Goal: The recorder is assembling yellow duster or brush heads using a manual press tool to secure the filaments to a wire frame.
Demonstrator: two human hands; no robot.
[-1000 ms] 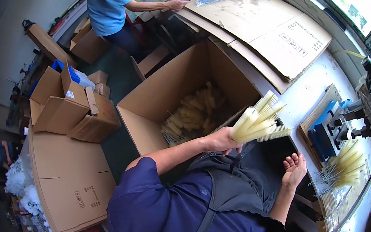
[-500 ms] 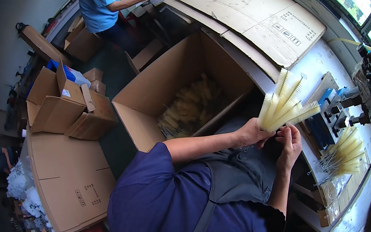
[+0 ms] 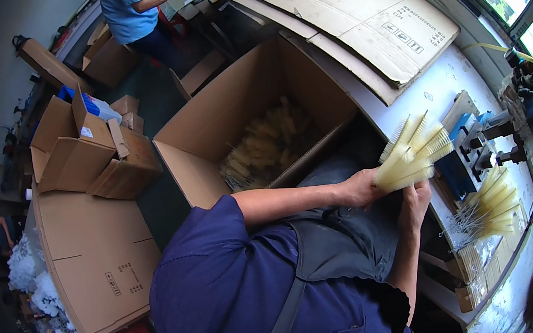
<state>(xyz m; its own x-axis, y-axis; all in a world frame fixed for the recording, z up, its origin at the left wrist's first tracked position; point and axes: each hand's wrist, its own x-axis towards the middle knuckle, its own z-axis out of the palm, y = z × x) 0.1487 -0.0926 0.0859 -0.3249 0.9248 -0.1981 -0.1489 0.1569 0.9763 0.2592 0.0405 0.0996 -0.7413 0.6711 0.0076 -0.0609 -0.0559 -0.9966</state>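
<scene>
My left hand (image 3: 358, 189) is closed around a fanned bunch of pale yellow bottle brushes (image 3: 410, 157), bristle ends pointing away from me and to the right. Just below the bunch, my right hand (image 3: 415, 205) is raised with bent fingers, its fingertips partly covered by the bristles. What those fingers pinch is hidden. A second pile of the same brushes (image 3: 493, 205), with thin looped wire handles, lies on the bench to the right. Many more brushes (image 3: 270, 142) lie inside the large open cardboard box (image 3: 221, 115) in front of me.
A blue clamp fixture (image 3: 464, 154) is mounted on the white bench (image 3: 457, 79) beside the brushes. Flattened cardboard sheets (image 3: 361, 14) cover the bench's far part. Smaller open boxes (image 3: 78, 150) stand at left. Another person (image 3: 133, 14) in light blue works at the far end.
The view has shifted slightly. The held brushes have turned a little in my left hand, and my right fingertips have moved up behind the bristles.
</scene>
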